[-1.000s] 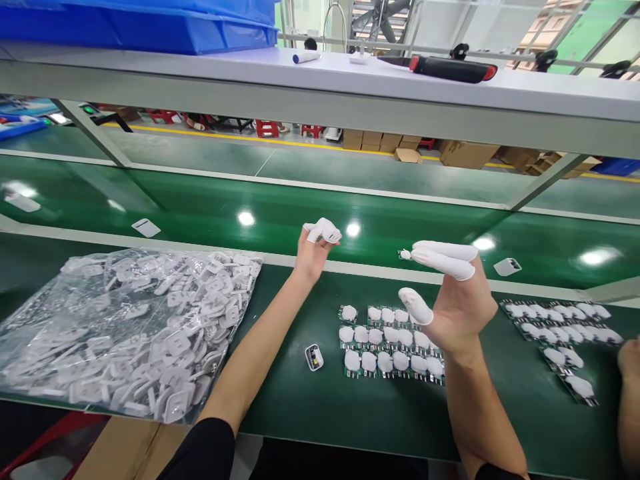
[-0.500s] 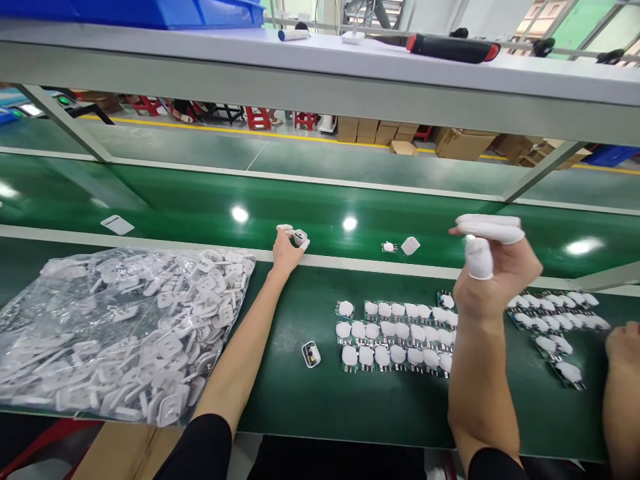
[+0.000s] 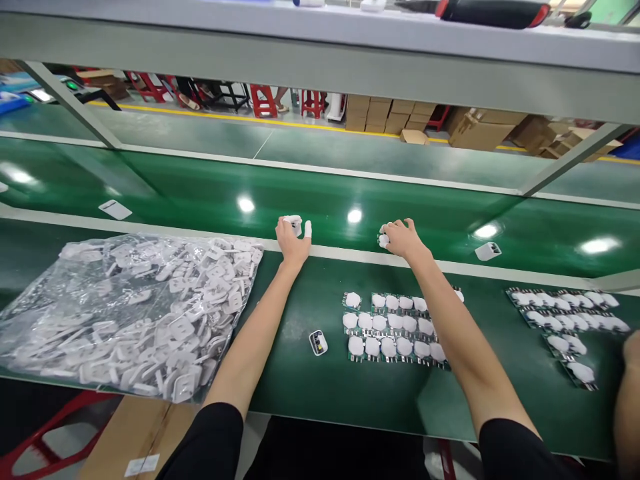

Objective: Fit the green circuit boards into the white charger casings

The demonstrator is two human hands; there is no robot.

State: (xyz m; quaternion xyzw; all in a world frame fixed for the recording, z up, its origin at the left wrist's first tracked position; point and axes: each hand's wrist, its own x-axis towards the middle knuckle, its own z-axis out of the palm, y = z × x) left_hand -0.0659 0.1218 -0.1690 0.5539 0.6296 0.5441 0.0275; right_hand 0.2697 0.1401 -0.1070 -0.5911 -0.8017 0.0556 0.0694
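Observation:
My left hand [image 3: 293,243] is over the green belt, its fingers curled round a small white plastic casing [image 3: 297,228]. Its thumb, in a white finger cot, stands out to the side. Farther right, my right hand [image 3: 401,238] pinches a small circuit board [image 3: 383,240] with a white blob on it, low at the belt; its fingertips partly hide the board. On the bench in front of me lies another white casing [image 3: 318,343] with parts visible inside. Rows of white-topped circuit boards [image 3: 388,347] lie partly under my right forearm.
A clear plastic bag [image 3: 135,313] of white plastic parts covers the left of the bench. One more white casing [image 3: 487,251] and a flat white piece [image 3: 115,209] lie on the belt. More boards [image 3: 565,321] are at right, beside another person's arm [image 3: 629,393]. A shelf [image 3: 320,50] crosses above.
My right hand has come down and leftward from its raised position to the circuit board on the belt. A casing now shows at the right. My left thumb has moved away from its casing.

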